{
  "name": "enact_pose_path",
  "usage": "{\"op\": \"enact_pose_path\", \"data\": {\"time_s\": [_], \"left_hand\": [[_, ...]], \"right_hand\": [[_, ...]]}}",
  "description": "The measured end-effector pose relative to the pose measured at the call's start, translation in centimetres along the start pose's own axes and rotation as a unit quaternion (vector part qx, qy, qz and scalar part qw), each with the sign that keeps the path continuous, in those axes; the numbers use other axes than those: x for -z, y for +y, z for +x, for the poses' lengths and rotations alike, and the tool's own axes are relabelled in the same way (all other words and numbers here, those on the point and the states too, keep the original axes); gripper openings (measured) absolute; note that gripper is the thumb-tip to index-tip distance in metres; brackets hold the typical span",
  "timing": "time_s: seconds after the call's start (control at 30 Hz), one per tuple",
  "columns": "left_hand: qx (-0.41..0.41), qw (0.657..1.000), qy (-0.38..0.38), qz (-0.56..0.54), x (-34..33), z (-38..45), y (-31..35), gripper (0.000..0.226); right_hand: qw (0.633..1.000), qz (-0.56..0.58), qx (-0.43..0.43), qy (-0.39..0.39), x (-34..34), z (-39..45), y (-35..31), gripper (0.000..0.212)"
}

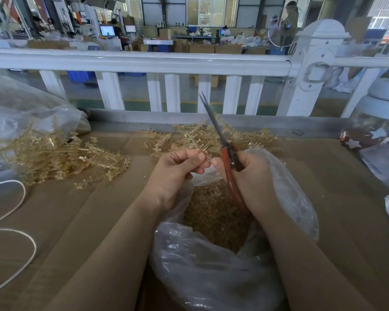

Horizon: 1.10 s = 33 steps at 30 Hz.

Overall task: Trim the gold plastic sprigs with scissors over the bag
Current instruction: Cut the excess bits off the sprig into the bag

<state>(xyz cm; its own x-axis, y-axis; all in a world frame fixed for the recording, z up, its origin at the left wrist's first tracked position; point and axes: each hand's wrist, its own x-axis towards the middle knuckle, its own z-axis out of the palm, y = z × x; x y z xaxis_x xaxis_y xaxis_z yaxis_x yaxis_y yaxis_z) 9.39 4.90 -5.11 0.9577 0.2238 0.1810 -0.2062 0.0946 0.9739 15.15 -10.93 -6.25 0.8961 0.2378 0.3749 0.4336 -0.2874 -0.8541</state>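
Scissors [220,140] gripped in right hand [254,176] by the red handles, blades nearly together, tips pointing up and away, slightly left; left hand [177,169] pinches a thin gold sprig [203,147] between thumb and fingertips, stem running up-right from the pinch to just left of the blade pivot, directly above the open bag [211,254] of trimmings. Judging by this, next cut means opening the blades and feeding the sprig rightward into them; untrimmed sprig piles [54,153] lie on the cardboard [88,221] to the left, nearer the left hand

Factory floor: cartons [202,48], workstations [107,30]
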Motion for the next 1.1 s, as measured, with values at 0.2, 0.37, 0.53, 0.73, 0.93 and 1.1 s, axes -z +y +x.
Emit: {"op": "enact_pose_path", "data": {"time_s": [0.2, 0.37, 0.53, 0.73, 0.93, 1.1], "left_hand": [[-0.005, 1.0, -0.014, 0.009, -0.2, -0.1, 0.1, 0.013], [-0.006, 1.0, -0.019, -0.003, -0.4, -0.2, 0.1, 0.007], [0.016, 0.999, -0.025, -0.014, -0.3, -0.1, 0.2, 0.014], [0.014, 0.998, 0.023, -0.053, -0.1, 0.2, 0.2, 0.005], [0.011, 0.991, 0.066, -0.117, 0.0, 0.2, 0.5, 0.013], [0.007, 0.986, 0.079, -0.146, 0.2, 0.2, 0.6, 0.011]], "right_hand": [[0.997, 0.067, -0.024, -0.027, 0.5, 0.4, 0.0, 0.006], [0.998, 0.039, -0.008, -0.057, 0.3, 0.2, -0.2, 0.008], [0.998, 0.018, 0.013, -0.061, 0.5, -0.1, -0.5, 0.009], [0.997, -0.054, 0.029, -0.052, 0.3, -0.1, -0.5, 0.014], [0.989, -0.144, 0.028, -0.024, 0.3, 0.0, 0.3, 0.033], [0.976, -0.206, 0.076, -0.009, 0.3, -0.2, 0.5, 0.042]]}}
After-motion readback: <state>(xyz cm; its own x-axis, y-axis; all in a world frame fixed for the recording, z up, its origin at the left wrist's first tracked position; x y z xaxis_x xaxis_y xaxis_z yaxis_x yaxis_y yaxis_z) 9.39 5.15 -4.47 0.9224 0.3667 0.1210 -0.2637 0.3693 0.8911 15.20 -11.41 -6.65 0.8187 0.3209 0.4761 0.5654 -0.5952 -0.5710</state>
